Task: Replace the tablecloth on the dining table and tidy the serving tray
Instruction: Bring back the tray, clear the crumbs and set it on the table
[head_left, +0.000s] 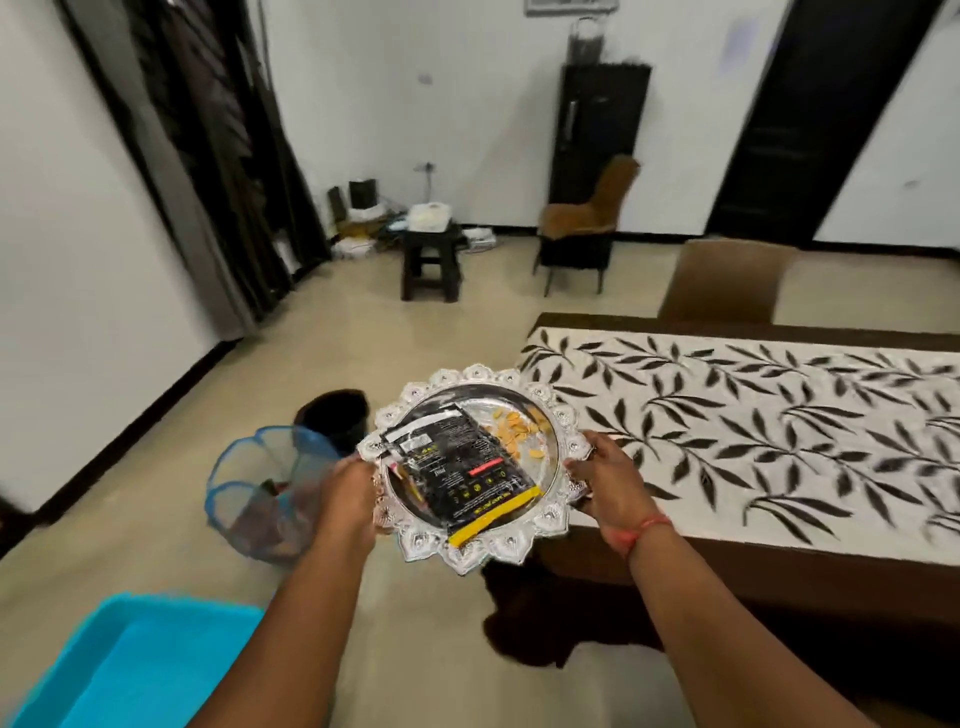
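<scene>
Silver tray (470, 558), rim under hands, blurred bins (260, 488)

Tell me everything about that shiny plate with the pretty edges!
The serving tray is round, silver-looking metal with a scalloped, flower-patterned rim. It is held in the air, tilted a little, beside the table. The left hand and right hand grip opposite edges. On it lie a black packet and orange crumbs.

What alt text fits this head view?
Both hands, left hand and right hand, hold a silver serving tray bearing a black wrapper and snack crumbs, beside a leaf-patterned tablecloth.
</scene>
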